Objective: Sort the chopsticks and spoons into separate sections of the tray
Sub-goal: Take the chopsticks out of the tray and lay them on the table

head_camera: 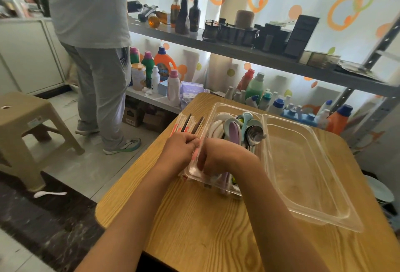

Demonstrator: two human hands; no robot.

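Observation:
A clear plastic tray [238, 107] on the wooden table [205, 224] holds a heap of spoons [236, 129] in white, lilac, blue and steel. A bundle of chopsticks [190, 124], some dark and some in red-printed paper sleeves, lies along the tray's left side. My left hand [179, 150] is curled around the near part of that bundle. My right hand [218, 159] is curled just beside it at the tray's left rim, apparently pinching a wrapped chopstick; its fingertips are hidden. A second, larger clear tray [324, 213] sits empty to the right.
A person in grey stands at the back left by a beige stool [28, 124]. Shelves behind the table hold detergent bottles [164, 64] and dark containers. A white spoon [49, 193] lies on the floor at the left.

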